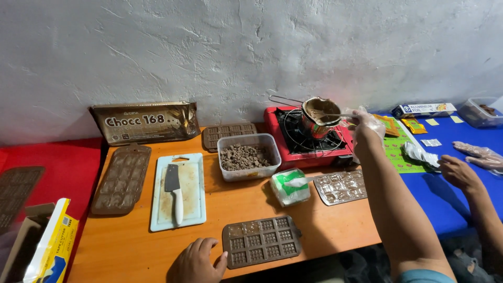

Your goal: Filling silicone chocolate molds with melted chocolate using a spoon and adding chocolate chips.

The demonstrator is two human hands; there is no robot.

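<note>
Right hand: gloved in thin clear plastic, reaching over the far right of the table; fingers closed around the handle end of a spoon.
Spoon: lies almost level, its bowl end inside the small metal pot.
Pot: tilted on the grate of the red portable stove, which stands at the table's far edge against the wall; brown melted chocolate coats the pot's inside, and its wire handle points left.
Left hand: bare, flat on the table at the near edge, fingers spread, fingertips touching the left side of the brown bar mould; it grips nothing.
Brown bar mould: lies flat near the near edge, some cavities at its upper left filled.
Clear mould: flat, just in front of the stove.
Tub: clear plastic, left of the stove, holding chopped chocolate pieces.
Wrapped packet: white and green, in front of the tub.
Cutting board: white, mid-table, with a white-handled cleaver on it.
Long mould: brown, left of the board.
Chocolate package: leans on the wall at the far left edge.
Other person: a bare hand and a gloved hand over the blue surface to the right.
</note>
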